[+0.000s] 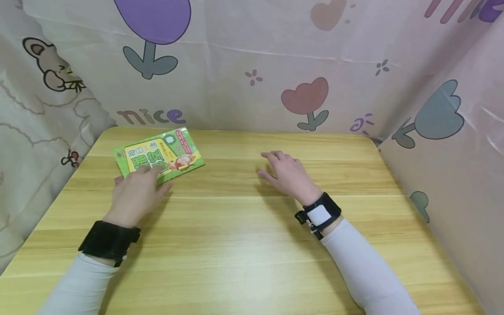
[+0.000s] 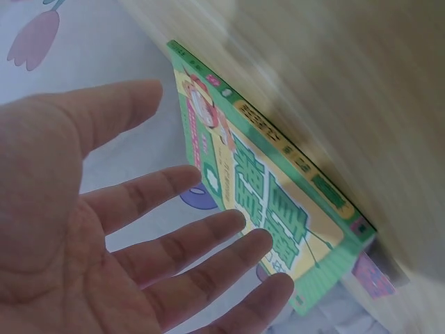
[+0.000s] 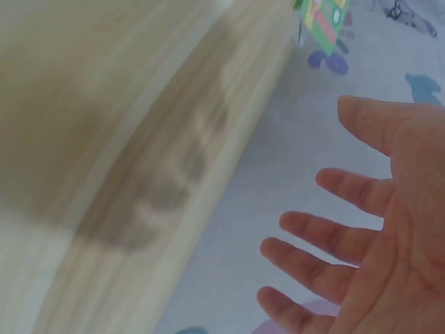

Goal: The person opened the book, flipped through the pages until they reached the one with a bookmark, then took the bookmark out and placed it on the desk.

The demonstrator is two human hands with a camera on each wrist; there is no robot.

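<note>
A green and yellow book (image 1: pixel 179 151) with large printed characters and a cartoon figure on its cover lies at the far left of the table. My left hand (image 1: pixel 135 192) hovers by its near edge with fingers spread, the fingertips overlapping the cover in the head view. In the left wrist view the book (image 2: pixel 271 188) shows its printed spine beyond the open palm. A small pink-patterned item (image 2: pixel 374 275) sticks out from under one end of the book. My right hand (image 1: pixel 289 177) is held over the right half of the table, fingers loosely extended, holding nothing.
The wooden table (image 1: pixel 244 245) ends at a back edge against a patterned cloth (image 1: pixel 236 52), which also hangs along the left and right sides. Black bands with cameras are strapped on both wrists.
</note>
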